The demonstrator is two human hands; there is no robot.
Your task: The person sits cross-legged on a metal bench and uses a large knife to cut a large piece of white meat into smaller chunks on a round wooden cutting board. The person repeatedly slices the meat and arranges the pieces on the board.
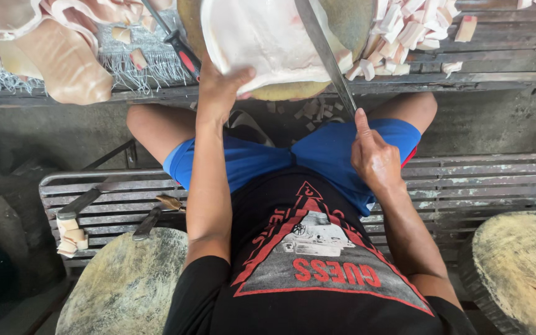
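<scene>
My left hand [219, 87] presses its fingers on the near edge of a large pale slab of pork skin [262, 37] that lies over a round wooden chopping block [342, 18]. My right hand [373, 155] grips the handle of a long knife [324, 53], index finger stretched along the spine. The blade runs up across the slab's right side. Several small cut white pieces [404, 31] are piled to the right of the block.
More folded skin slabs [57, 49] lie at upper left beside a red-handled tool [184, 56]. I sit on a metal slatted bench [479, 180]; two knives [85, 201] and cut pieces rest on it at left. Round wooden blocks [125, 285] stand at both lower corners.
</scene>
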